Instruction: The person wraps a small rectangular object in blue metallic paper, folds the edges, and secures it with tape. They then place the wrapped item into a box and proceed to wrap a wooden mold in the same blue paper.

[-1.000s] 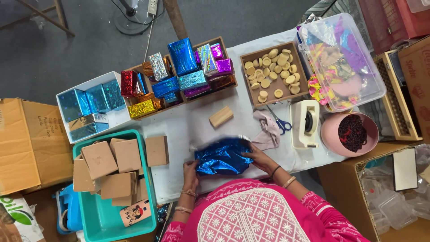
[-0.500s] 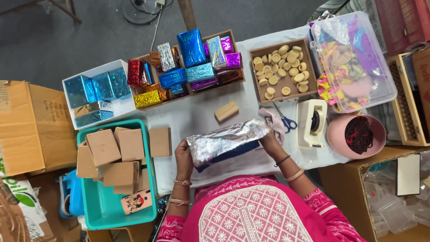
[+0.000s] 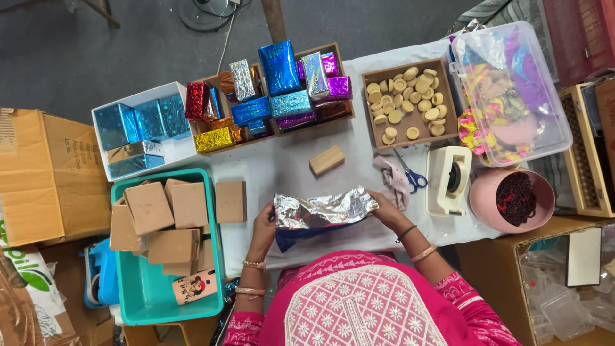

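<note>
A crinkled foil sheet (image 3: 323, 210), silver side up with its blue side showing underneath, lies stretched over the white table (image 3: 282, 168) just in front of me. My left hand (image 3: 264, 221) grips its left end and my right hand (image 3: 386, 208) grips its right end. A small wooden block (image 3: 327, 160) rests on the table a little beyond the sheet. A plain brown box (image 3: 230, 201) sits left of the sheet, beside the teal tub (image 3: 154, 301).
The teal tub holds several brown boxes. A white box (image 3: 138, 134) and a wooden tray (image 3: 275, 83) hold foil-wrapped boxes. A tray of round wooden discs (image 3: 407, 102), scissors (image 3: 410, 173), a tape dispenser (image 3: 448, 179), a pink bowl (image 3: 512, 198) and a clear bin (image 3: 512, 90) stand at right.
The sheet was turned from blue side up to silver side up and pulled out flat between both hands, which moved apart to its two ends.
</note>
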